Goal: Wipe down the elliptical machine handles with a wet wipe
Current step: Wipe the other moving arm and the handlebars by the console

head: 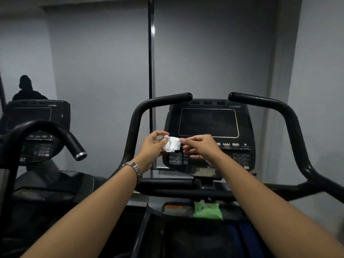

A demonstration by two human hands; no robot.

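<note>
Between the two hands, just before the console (208, 125), hangs the white wet wipe (172, 144). The left hand (151, 146) pinches its left edge and the right hand (202, 146) its right edge, so each grip is pinching the wipe. I judge that they spread or fold it before wiping. It touches no handle yet. The left handle (163, 98) rises just beside the left hand, and the right handle (256, 98) stands well apart. Nearer, a green wipe pack (207, 212) lies on the machine. At left stands a second machine (31, 116). Nothing blocks the handles.
</note>
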